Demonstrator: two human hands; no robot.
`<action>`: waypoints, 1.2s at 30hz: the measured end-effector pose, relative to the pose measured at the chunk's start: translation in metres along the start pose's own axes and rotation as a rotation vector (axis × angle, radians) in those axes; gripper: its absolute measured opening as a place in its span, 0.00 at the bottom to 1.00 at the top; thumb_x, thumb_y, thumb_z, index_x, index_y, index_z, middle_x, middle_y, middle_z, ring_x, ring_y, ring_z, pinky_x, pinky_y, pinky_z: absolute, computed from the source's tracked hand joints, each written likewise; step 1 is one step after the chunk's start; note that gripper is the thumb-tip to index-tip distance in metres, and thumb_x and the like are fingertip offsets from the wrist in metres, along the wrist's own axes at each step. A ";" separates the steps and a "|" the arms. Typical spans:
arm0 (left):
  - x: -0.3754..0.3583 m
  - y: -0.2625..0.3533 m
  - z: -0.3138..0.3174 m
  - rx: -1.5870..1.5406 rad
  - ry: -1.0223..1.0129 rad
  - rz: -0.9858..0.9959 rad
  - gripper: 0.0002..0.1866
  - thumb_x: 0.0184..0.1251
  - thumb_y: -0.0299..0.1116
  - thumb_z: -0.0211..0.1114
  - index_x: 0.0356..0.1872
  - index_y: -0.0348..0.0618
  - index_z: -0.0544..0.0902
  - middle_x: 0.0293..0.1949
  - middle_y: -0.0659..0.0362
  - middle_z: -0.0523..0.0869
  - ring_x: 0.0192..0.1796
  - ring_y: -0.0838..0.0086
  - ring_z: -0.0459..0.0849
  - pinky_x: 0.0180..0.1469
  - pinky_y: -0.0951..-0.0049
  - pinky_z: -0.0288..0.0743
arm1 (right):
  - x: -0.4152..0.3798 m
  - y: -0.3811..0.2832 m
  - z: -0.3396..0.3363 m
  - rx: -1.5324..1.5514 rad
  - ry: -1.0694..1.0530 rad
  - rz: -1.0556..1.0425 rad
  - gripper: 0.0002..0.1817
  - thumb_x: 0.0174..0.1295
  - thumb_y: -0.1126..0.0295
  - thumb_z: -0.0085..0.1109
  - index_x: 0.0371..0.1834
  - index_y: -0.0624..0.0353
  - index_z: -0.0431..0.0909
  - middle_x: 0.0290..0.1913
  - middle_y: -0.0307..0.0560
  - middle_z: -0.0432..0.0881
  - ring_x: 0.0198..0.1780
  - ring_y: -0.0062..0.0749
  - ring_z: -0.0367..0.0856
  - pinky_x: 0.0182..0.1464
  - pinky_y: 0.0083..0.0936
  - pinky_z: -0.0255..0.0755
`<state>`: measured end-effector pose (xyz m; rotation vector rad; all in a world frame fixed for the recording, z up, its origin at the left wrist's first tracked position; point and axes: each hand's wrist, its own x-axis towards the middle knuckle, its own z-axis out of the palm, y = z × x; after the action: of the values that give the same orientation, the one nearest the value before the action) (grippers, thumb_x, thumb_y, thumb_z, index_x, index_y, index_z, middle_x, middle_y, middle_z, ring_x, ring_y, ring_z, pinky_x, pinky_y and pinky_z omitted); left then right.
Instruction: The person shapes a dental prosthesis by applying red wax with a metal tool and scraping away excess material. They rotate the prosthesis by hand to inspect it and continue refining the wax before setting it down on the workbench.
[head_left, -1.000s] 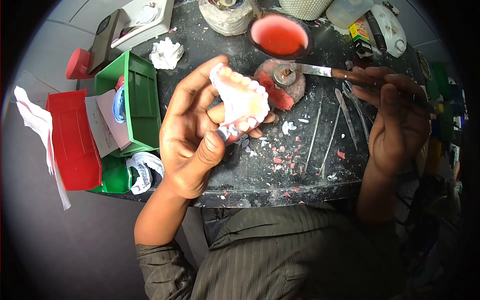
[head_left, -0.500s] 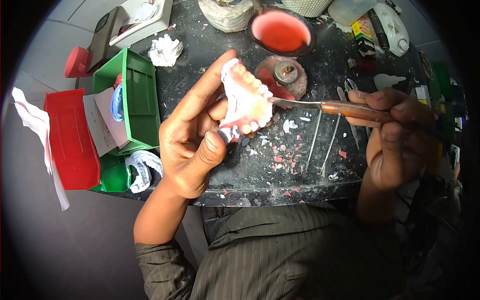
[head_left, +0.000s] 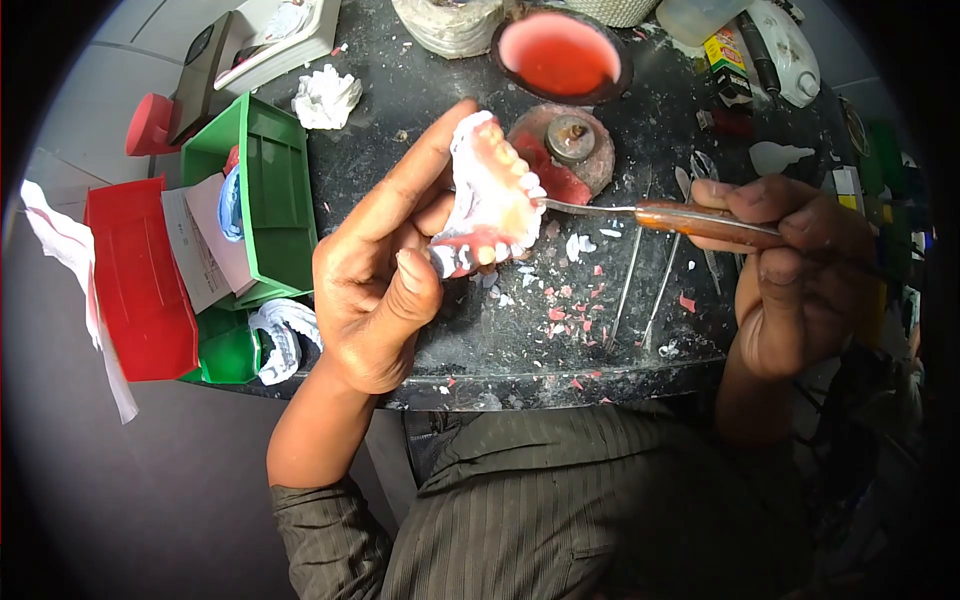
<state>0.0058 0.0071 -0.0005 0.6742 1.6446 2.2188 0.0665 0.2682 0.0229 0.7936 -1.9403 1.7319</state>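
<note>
My left hand point(head_left: 375, 270) is closed around a dental cast point(head_left: 490, 200), white at its edge, with pink wax and a curved row of teeth facing up. Index finger and thumb grip its left side. In my right hand point(head_left: 790, 240) is a wax knife point(head_left: 690, 218) with a brown wooden handle. Its thin metal blade reaches left to the front teeth and appears to touch them. Behind the cast stands a small metal spirit burner point(head_left: 570, 140), beside a sheet of red wax point(head_left: 565, 185).
A round dish of red wax point(head_left: 560, 60) is at the back. Pink and white scraps point(head_left: 565, 310) and slim metal tools point(head_left: 660, 290) lie on the black table point(head_left: 480, 360). At left are a green bin point(head_left: 280, 200), a red bin point(head_left: 145, 280) and a white dental impression point(head_left: 283, 340).
The cast has tilted and turned slightly in my left hand, and my thumb has shifted up and left. The knife has moved a little left, its tip still at the front teeth.
</note>
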 end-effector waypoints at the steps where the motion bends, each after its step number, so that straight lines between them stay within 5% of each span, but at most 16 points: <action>1: 0.000 -0.001 -0.001 0.013 -0.006 0.002 0.51 0.67 0.60 0.60 0.72 0.21 0.54 0.61 0.32 0.73 0.58 0.57 0.81 0.53 0.63 0.80 | 0.001 0.000 -0.002 0.000 0.000 0.000 0.14 0.72 0.74 0.48 0.57 0.70 0.67 0.50 0.68 0.78 0.49 0.61 0.84 0.49 0.47 0.86; 7: 0.001 0.000 0.000 -0.059 -0.011 -0.033 0.47 0.72 0.59 0.53 0.70 0.19 0.56 0.59 0.32 0.75 0.53 0.57 0.83 0.48 0.67 0.80 | -0.007 0.001 -0.029 -0.162 0.074 0.031 0.19 0.73 0.72 0.45 0.63 0.70 0.65 0.51 0.66 0.77 0.54 0.61 0.82 0.53 0.47 0.83; 12: 0.002 -0.010 -0.008 -0.158 -0.150 -0.045 0.44 0.76 0.61 0.38 0.62 0.16 0.67 0.51 0.32 0.80 0.50 0.52 0.84 0.51 0.60 0.79 | -0.002 -0.009 -0.004 0.182 -0.068 0.106 0.14 0.72 0.71 0.50 0.56 0.65 0.67 0.50 0.60 0.76 0.50 0.52 0.83 0.54 0.41 0.83; 14: -0.001 -0.005 -0.013 -0.243 -0.198 -0.185 0.38 0.81 0.54 0.32 0.58 0.20 0.74 0.52 0.40 0.82 0.51 0.63 0.84 0.50 0.71 0.77 | -0.002 -0.010 0.002 0.196 -0.079 0.126 0.13 0.71 0.71 0.53 0.54 0.64 0.67 0.49 0.60 0.77 0.50 0.50 0.83 0.54 0.41 0.83; 16: -0.001 -0.004 -0.012 -0.230 -0.186 -0.214 0.40 0.80 0.55 0.32 0.57 0.20 0.75 0.49 0.41 0.84 0.45 0.65 0.85 0.44 0.73 0.78 | -0.003 -0.011 0.006 0.197 -0.088 0.143 0.13 0.70 0.71 0.55 0.52 0.62 0.67 0.48 0.59 0.77 0.50 0.49 0.84 0.53 0.40 0.83; 18: 0.001 -0.003 -0.012 -0.273 -0.203 -0.271 0.43 0.76 0.60 0.38 0.56 0.15 0.72 0.47 0.34 0.83 0.44 0.53 0.86 0.49 0.60 0.80 | -0.004 -0.012 0.006 0.189 -0.100 0.188 0.13 0.69 0.70 0.58 0.51 0.62 0.67 0.47 0.59 0.78 0.50 0.48 0.84 0.52 0.41 0.84; 31: 0.001 -0.005 -0.012 -0.238 -0.220 -0.250 0.43 0.76 0.58 0.37 0.55 0.14 0.72 0.46 0.34 0.83 0.44 0.53 0.87 0.49 0.61 0.80 | -0.001 -0.014 0.014 0.197 -0.086 0.237 0.11 0.69 0.71 0.57 0.49 0.61 0.67 0.46 0.57 0.77 0.51 0.47 0.84 0.48 0.39 0.86; 36: 0.001 -0.006 -0.013 -0.249 -0.217 -0.246 0.43 0.76 0.59 0.37 0.55 0.14 0.72 0.46 0.33 0.83 0.43 0.51 0.87 0.48 0.61 0.80 | -0.001 -0.010 -0.002 0.199 -0.037 0.153 0.14 0.73 0.71 0.47 0.57 0.66 0.68 0.50 0.60 0.77 0.51 0.50 0.84 0.54 0.41 0.83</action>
<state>-0.0021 -0.0014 -0.0091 0.5874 1.2477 2.0468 0.0734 0.2701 0.0299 0.7657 -1.9172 2.0400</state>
